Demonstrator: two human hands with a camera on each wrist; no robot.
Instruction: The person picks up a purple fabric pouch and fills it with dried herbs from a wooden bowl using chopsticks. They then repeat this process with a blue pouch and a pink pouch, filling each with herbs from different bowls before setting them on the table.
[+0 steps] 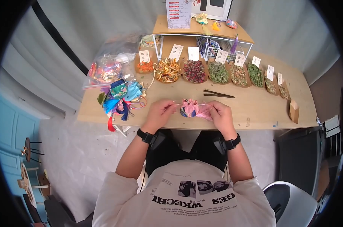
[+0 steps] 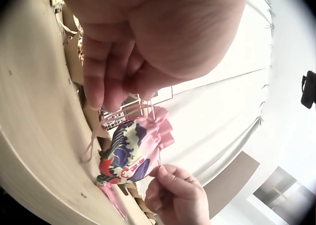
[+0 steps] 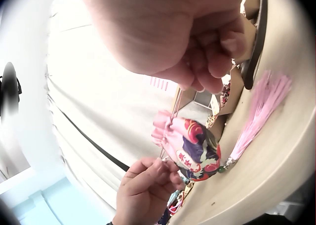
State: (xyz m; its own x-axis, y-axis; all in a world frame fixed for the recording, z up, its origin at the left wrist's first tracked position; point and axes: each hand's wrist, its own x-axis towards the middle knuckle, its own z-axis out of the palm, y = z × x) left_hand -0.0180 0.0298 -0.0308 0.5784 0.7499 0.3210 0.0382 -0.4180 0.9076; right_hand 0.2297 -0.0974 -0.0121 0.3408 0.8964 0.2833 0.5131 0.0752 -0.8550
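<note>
A small pink drawstring pouch (image 1: pixel 189 108) with a gathered neck and a blue, white and red printed body is held between both hands near the table's front edge. My left hand (image 1: pixel 162 113) pinches the drawstring on one side of the neck, and my right hand (image 1: pixel 219 115) pinches it on the other, so the cord runs taut between them. In the right wrist view the pouch (image 3: pixel 192 148) has its neck cinched into ruffles, and a pink tassel (image 3: pixel 259 116) trails from its bottom over the table. The left wrist view shows the printed side of the pouch (image 2: pixel 129 153).
Several labelled paper trays of dried herbs and flowers (image 1: pixel 195 72) line the table's back. Dark tweezers (image 1: pixel 219 94) lie before them. Coloured pouches with tassels (image 1: pixel 122 94) and a plastic bag (image 1: pixel 107 70) are at left. A small shelf (image 1: pixel 235 34) stands behind; a folded paper tray (image 1: pixel 294 111) sits right.
</note>
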